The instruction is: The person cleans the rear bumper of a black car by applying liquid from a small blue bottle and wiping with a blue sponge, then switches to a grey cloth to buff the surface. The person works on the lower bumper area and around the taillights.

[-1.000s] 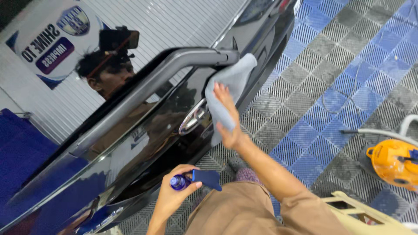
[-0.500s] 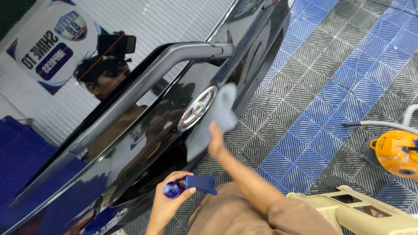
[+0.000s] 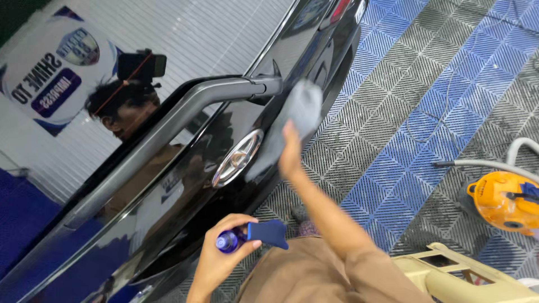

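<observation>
Fingers (image 3: pixel 242 229) of our left hand (image 3: pixel 220 259) are curled tight around a small blue bottle with a rounded purple cap (image 3: pixel 229 242), and the same grip pinches a dark blue rectangular foam pad (image 3: pixel 269 233) against the bottle's side. We hold both just below the oval chrome emblem (image 3: pixel 238 157) on the glossy black car body (image 3: pixel 168 213). Our right hand (image 3: pixel 290 154) sits just to the right of that emblem, pressing a soft grey microfibre cloth (image 3: pixel 295 120) flat onto the paint; the cloth hides its fingers, so we cannot tell whether they are spread or together. Up and left of the emblem runs the grey wiper arm (image 3: pixel 185 115). Well to the right of the emblem, on the grey and blue tiled floor (image 3: pixel 404 112), stands a yellow canister vacuum (image 3: pixel 502 199) with a pale hose (image 3: pixel 488 164).
</observation>
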